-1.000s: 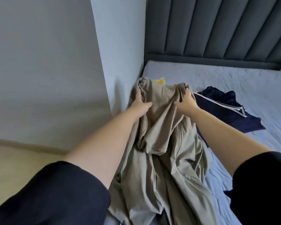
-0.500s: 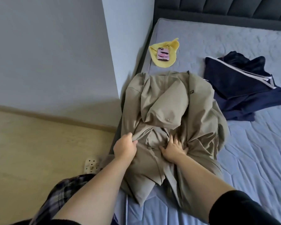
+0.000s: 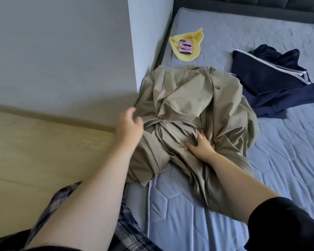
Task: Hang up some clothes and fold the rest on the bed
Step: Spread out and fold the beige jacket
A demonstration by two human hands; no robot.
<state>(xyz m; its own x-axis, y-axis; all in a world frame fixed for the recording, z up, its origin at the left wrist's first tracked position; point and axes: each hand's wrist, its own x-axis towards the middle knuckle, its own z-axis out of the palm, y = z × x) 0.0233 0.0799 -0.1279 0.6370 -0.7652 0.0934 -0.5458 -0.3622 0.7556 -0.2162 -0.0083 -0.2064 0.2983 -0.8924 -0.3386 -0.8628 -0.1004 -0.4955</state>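
The left hand [image 3: 130, 126] lets go and hovers open at nine o'clock of the khaki jacket [image 3: 188, 113] on the bed [image 3: 279, 160], right hand [image 3: 200, 144] pressing flat on it, gripping nothing, so folding looks barely begun.

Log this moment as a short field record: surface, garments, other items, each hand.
surface: bed, quilted grey-blue cover
garment in work: khaki jacket, crumpled at bed's left edge
other garment: navy jacket, white trim, beside it
other items: phone lying on yellow cloth
left hand: open, blurred, beside jacket edge
right hand: flat, pressing khaki jacket
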